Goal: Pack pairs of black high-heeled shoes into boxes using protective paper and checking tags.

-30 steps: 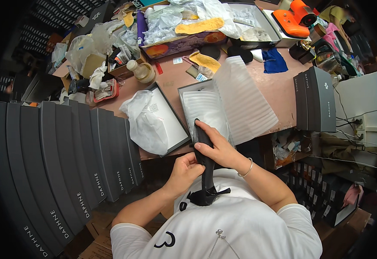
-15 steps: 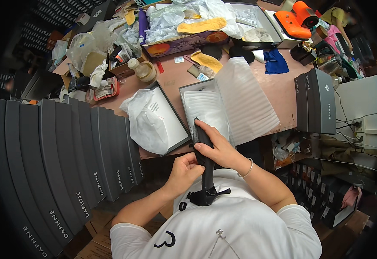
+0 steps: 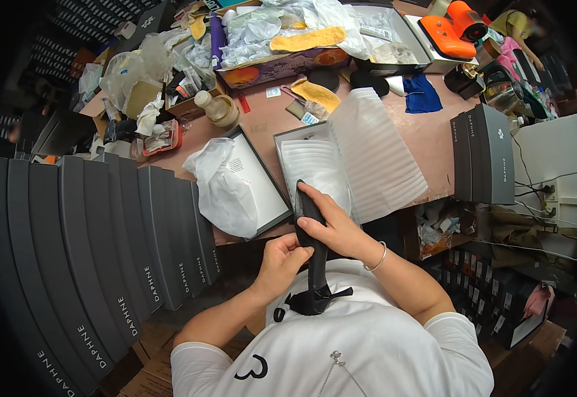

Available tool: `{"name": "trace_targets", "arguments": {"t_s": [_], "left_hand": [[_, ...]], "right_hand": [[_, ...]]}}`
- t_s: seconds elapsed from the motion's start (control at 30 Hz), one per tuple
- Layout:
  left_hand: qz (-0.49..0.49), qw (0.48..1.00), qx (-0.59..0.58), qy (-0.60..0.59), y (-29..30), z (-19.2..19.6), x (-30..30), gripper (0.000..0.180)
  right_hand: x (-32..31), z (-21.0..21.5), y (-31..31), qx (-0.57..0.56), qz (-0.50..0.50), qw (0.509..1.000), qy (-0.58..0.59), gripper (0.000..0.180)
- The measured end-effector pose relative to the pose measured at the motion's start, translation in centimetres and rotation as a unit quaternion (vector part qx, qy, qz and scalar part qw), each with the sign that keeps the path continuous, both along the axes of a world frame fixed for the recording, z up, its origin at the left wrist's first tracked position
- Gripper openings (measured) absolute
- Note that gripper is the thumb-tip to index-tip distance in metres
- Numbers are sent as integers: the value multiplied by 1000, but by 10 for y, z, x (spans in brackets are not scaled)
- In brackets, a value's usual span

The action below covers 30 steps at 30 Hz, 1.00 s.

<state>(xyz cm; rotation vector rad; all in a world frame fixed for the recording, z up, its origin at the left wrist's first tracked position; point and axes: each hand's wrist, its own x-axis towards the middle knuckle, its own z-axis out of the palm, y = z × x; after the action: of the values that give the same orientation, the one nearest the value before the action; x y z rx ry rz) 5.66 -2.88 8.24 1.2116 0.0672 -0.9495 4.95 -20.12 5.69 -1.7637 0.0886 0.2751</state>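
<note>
A black shoe [image 3: 317,271] with a bow at one end is held lengthwise in front of my chest, the bow end resting near my white shirt. My right hand [image 3: 334,225] is closed round its upper part, with fingers along one side and the thumb across it. My left hand [image 3: 282,263] is curled, thumb and fingertips pinching at the shoe's left edge. Just beyond lies an open shoe box [image 3: 279,147] lined with white foam sheet [image 3: 381,159]. Left of it, the grey-edged box lid [image 3: 276,198] carries crumpled white tissue paper [image 3: 222,192].
Tall stacks of dark grey shoe boxes [image 3: 90,245] stand at the left, and a few more boxes [image 3: 487,155] at the right. On the pink table [image 3: 262,126] are a glue jar [image 3: 219,109], yellow insoles [image 3: 318,92], a blue cloth [image 3: 423,94] and a carton of tissue [image 3: 282,73]. Another person [image 3: 516,30] is at far right.
</note>
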Motion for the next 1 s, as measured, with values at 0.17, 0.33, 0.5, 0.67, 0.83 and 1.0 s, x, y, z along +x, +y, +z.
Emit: {"name": "trace_targets", "arguments": {"t_s": [0.17, 0.33, 0.5, 0.67, 0.83, 1.0], "left_hand": [[13, 1000, 1, 19, -2, -5, -2, 13], [29, 999, -7, 45, -2, -7, -2, 15], [3, 999, -14, 36, -1, -11, -4, 21], [-33, 999, -29, -4, -5, 0, -6, 29], [-7, 991, -64, 121, 5, -17, -10, 28], [28, 989, -71, 129, 4, -25, -16, 26]], "right_hand": [[-1, -4, 0, -14, 3, 1000, 18, 67], [0, 0, 0, -13, 1, 1000, 8, 67], [-2, -5, -2, -14, 6, 1000, 20, 65], [-2, -17, -7, 123, -18, 991, 48, 60], [-5, -17, -5, 177, -41, 982, 43, 58], [-5, -10, -4, 260, -36, 953, 153, 54]]}}
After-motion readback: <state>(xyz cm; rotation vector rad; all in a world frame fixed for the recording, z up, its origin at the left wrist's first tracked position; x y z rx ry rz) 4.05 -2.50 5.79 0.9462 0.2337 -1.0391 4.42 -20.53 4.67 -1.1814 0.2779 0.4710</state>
